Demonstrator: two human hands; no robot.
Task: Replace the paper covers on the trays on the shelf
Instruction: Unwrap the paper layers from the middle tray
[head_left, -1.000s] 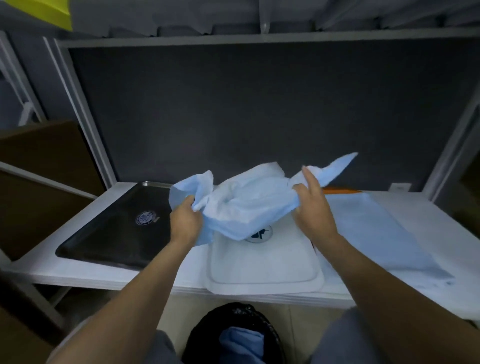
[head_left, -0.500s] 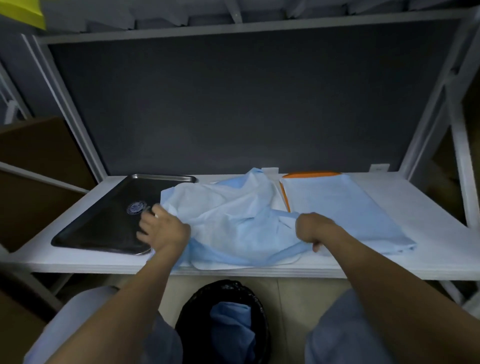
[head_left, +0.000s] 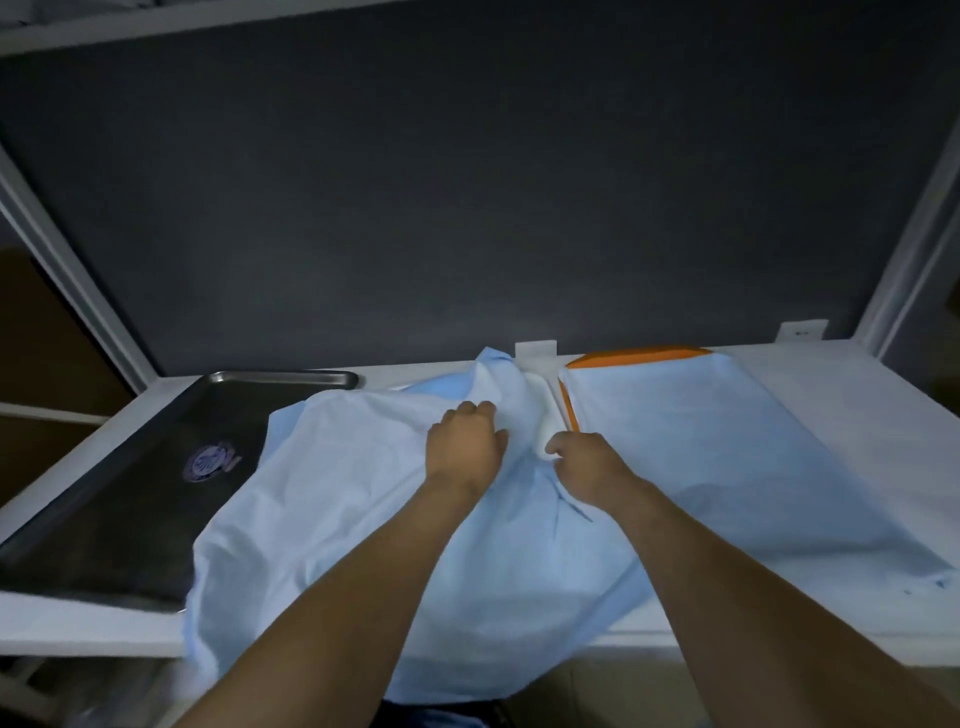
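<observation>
The loose blue paper cover spills over the front edge of the shelf and drapes across the white tray, probably being spread to fit it. Further in, the left hand and right hand sit close together, fingers curled into the sheet's far-right part. Beyond, the black tray lies bare at left; the orange tray at right wears a flat cover.

Bare left hand, bare right hand, both forearms uncovered to the frame's edge
</observation>
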